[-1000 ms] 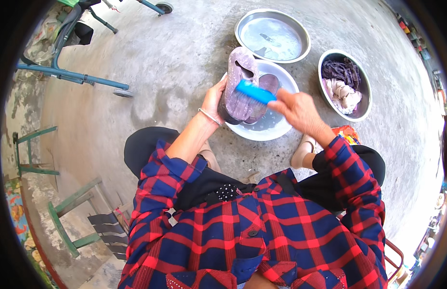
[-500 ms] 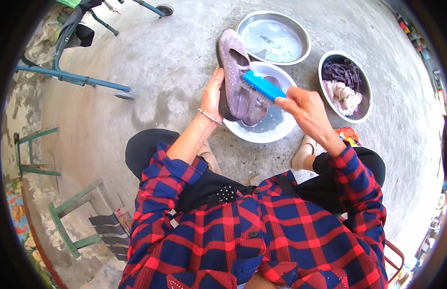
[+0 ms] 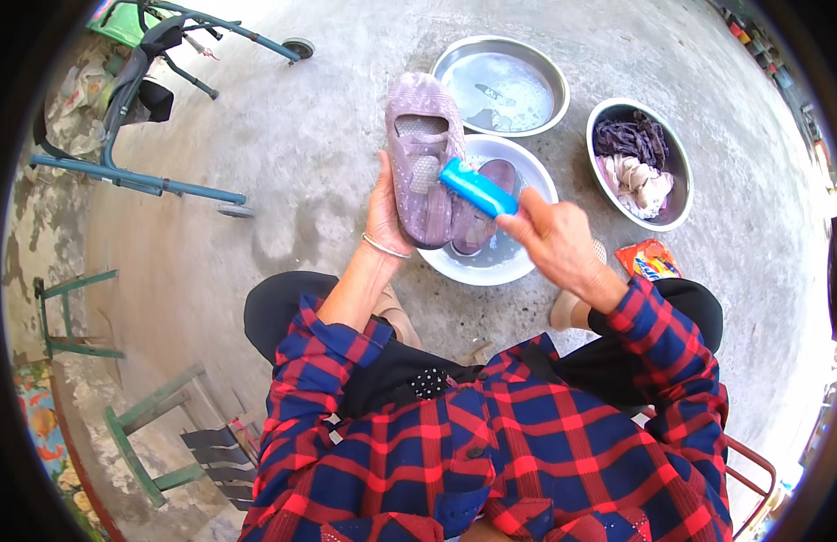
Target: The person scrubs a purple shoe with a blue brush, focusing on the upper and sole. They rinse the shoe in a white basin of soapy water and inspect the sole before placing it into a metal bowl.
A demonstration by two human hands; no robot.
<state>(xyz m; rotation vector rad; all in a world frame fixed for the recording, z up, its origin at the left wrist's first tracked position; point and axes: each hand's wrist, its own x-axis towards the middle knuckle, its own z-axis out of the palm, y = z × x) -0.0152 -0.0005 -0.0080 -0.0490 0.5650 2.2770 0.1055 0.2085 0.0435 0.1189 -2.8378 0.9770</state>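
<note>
A purple-grey shoe (image 3: 425, 203) with pale speckles is held up in my left hand (image 3: 382, 210), its toe pointing away and its opening facing up. My fingers on its far side are hidden. A bright blue scrubbing brush (image 3: 481, 188) is gripped at its near end by my right hand (image 3: 558, 237); its bristle end meets the shoe's right edge. Behind and below the shoe stands a white basin (image 3: 538, 262) of cloudy water. Inside that basin lies a second purple shoe (image 3: 498, 185), partly covered by the brush and the held shoe.
A wide metal basin (image 3: 563, 88) with soapy water stands beyond the white one. At right, a metal bowl (image 3: 592, 126) holds dark and pale wet cloths (image 3: 637, 182). An orange packet (image 3: 651, 260) lies near my right knee. A blue wheeled frame (image 3: 139, 178) and green chair frames (image 3: 134, 434) stand left.
The shoe has turned so its opening faces up more toward me, and its toe has shifted left. The brush has moved slightly left and down along its edge.
</note>
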